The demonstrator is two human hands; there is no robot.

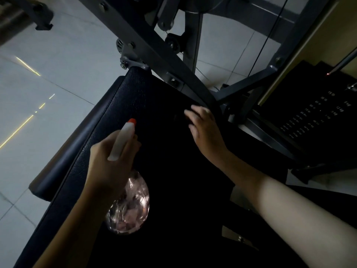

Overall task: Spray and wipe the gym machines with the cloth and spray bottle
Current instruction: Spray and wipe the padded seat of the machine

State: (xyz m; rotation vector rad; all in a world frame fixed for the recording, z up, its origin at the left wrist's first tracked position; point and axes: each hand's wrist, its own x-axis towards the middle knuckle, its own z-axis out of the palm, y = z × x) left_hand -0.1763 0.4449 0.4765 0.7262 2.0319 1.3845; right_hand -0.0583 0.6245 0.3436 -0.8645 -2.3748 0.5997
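Note:
My left hand [108, 163] grips a spray bottle [129, 202] by its neck. The bottle has a clear round body and a white trigger head [121, 140] with a red nozzle that points up the black padded seat [135, 97] of the gym machine. My right hand [204, 130] rests on the pad's far right side, close to the grey frame bar, with its fingers spread and only slightly bent. The pad under that hand is very dark, and I cannot make out a cloth there.
Grey steel frame bars [166, 60] with bolts and a pulley cross above the pad. A weight stack [316, 115] with number labels stands at the right. Pale tiled floor [48, 84] lies to the left, and another machine's foot [41, 18] is at the top left.

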